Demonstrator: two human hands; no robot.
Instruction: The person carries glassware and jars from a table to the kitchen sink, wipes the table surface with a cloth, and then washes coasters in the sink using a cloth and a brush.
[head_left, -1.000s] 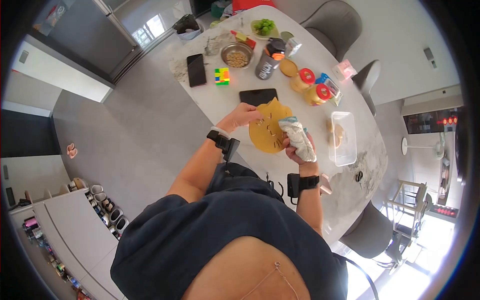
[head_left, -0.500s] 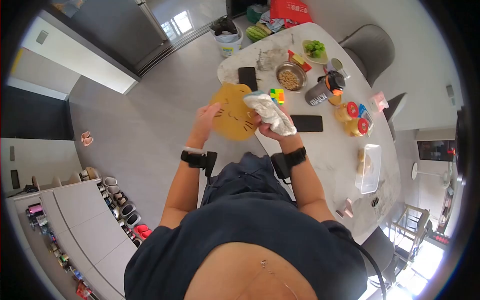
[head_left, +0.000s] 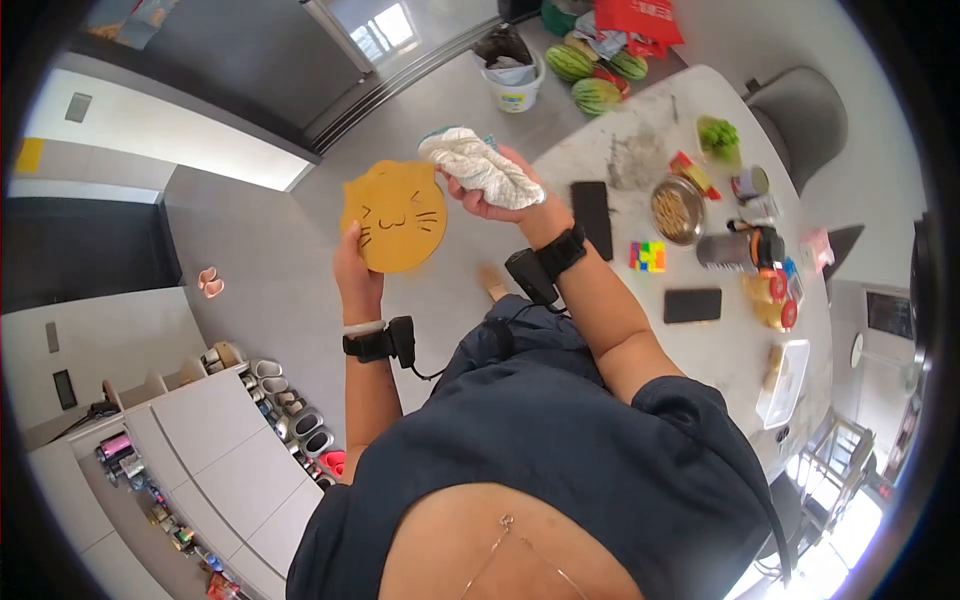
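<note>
A yellow cat-shaped mat (head_left: 395,218) with a drawn face is gripped at its lower left edge by my left hand (head_left: 357,272), held up over the floor. My right hand (head_left: 500,193) is closed round a crumpled white cloth (head_left: 478,168) with a teal edge, just to the right of the mat's upper part. The fingers behind the mat are hidden.
On the table (head_left: 640,370) to the right are two phones, a puzzle cube (head_left: 647,257), a bowl of nuts (head_left: 678,210), a bottle (head_left: 728,252), jars and a clear container (head_left: 783,383). A bin (head_left: 513,80) and watermelons (head_left: 597,96) stand beyond.
The view has turned left, away from the table. Both hands have moved with the mat and cloth from over the table to over the floor, and the cloth is now beside the mat's upper right.
</note>
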